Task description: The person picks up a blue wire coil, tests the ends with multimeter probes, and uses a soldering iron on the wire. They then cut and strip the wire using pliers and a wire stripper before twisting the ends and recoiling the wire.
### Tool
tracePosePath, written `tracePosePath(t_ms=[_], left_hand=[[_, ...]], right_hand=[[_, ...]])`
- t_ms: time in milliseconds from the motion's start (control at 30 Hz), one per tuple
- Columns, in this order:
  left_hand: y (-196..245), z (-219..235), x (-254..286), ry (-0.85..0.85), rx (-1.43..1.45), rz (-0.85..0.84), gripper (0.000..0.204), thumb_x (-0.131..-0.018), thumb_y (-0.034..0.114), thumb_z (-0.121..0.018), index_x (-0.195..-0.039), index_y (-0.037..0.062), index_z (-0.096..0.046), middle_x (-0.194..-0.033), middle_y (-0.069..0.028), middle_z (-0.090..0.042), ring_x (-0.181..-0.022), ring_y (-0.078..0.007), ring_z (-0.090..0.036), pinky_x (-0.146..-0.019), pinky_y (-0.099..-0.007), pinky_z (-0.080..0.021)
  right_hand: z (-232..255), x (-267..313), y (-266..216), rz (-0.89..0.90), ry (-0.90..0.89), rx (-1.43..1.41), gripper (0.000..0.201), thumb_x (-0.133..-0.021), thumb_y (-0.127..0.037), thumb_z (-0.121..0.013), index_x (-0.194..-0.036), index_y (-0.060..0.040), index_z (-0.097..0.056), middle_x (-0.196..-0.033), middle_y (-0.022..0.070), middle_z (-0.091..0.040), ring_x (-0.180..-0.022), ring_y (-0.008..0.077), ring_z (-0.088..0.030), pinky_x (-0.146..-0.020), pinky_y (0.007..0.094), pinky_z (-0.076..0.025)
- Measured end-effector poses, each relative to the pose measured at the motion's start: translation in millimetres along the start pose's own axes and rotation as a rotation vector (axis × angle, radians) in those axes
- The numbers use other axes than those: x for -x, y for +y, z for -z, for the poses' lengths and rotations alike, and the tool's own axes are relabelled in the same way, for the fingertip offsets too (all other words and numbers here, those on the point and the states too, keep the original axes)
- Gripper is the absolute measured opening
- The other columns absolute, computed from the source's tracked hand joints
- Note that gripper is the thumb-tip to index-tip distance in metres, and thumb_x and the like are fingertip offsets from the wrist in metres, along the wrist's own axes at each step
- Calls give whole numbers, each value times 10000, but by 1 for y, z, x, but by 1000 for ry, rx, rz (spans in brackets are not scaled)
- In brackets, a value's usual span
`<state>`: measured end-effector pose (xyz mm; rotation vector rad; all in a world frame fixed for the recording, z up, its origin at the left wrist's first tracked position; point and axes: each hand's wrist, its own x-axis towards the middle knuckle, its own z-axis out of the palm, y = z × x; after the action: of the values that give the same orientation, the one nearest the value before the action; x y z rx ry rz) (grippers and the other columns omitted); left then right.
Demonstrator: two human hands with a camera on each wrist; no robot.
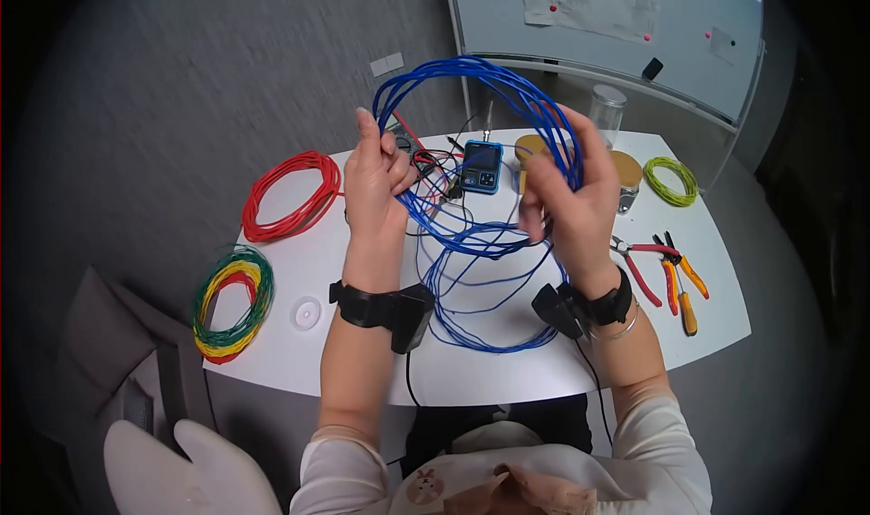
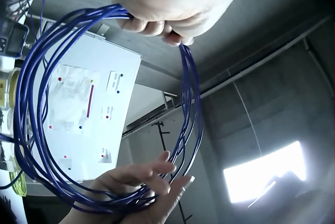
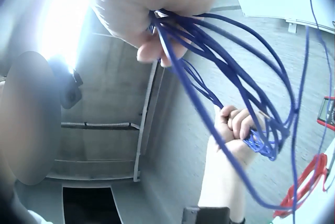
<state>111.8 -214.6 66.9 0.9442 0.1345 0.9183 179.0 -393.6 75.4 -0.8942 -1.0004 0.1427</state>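
A large coil of blue wire is held up above the table between both hands. The left hand grips its left side, with fingers curled round the bundled strands, as the right wrist view also shows. On the opposite side the right hand has its thumb and fingers round the strands, more loosely. Looser blue loops hang below the coil and spread onto the white table. In the right wrist view, one blue strand trails away from the right hand.
Left on the table are a red wire coil, a green-yellow-red coil and a white spool. Behind stand a blue handheld meter and jars. To the right lie a yellow-green coil, pliers and a screwdriver.
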Motion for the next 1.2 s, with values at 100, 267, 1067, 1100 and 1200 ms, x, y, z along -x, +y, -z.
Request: tracePosePath(t_ms=[100, 267, 1067, 1100, 1200], left_hand=[[-7, 14, 2, -168, 68, 90, 432, -922, 454, -482, -700, 83, -499, -556, 27, -381, -451, -43, -349, -423, -176, -276], [-5, 4, 19, 15, -681, -522, 461, -917, 390, -509, -1169, 4, -529, -997, -84, -574, -947, -157, -537, -832, -285, -417], [77, -42, 14, -876, -1043, -413, 299, -921, 233, -538, -731, 4, -562, -616, 34, -436, -545, -45, -357, -470, -212, -267], [75, -45, 11, -931, -1072, -417, 296, -920, 235, -540, -735, 5, -566, -616, 35, -436, -545, -44, -353, -470, -212, -265], [73, -58, 15, -1067, -1061, -223, 276, -895, 244, -578, -760, 4, -591, -618, 27, -474, -551, -43, -386, -487, -205, -294]], right_hand=[[7, -6, 0, -78, 27, -103, 296, -928, -141, -509, -1174, 12, -450, -531, -32, -392, -360, 23, -300, -325, 190, -205], [12, -13, -2, -150, 47, -143, 336, -964, -252, -454, -1211, -25, -450, -538, -56, -315, -332, 22, -237, -323, 184, -193], [65, -47, -33, 659, -144, 970, 584, -751, -303, -707, -1258, -87, -515, -1161, 124, -581, -1118, 228, -542, -1011, 398, -373], [55, -46, -45, 689, -262, 1007, 593, -739, -304, -714, -1258, -95, -518, -1159, 130, -587, -1120, 238, -544, -1014, 410, -369], [29, -41, -71, 626, -577, 1210, 525, -743, -254, -714, -1206, -78, -540, -1037, 127, -634, -958, 251, -620, -876, 365, -460]])
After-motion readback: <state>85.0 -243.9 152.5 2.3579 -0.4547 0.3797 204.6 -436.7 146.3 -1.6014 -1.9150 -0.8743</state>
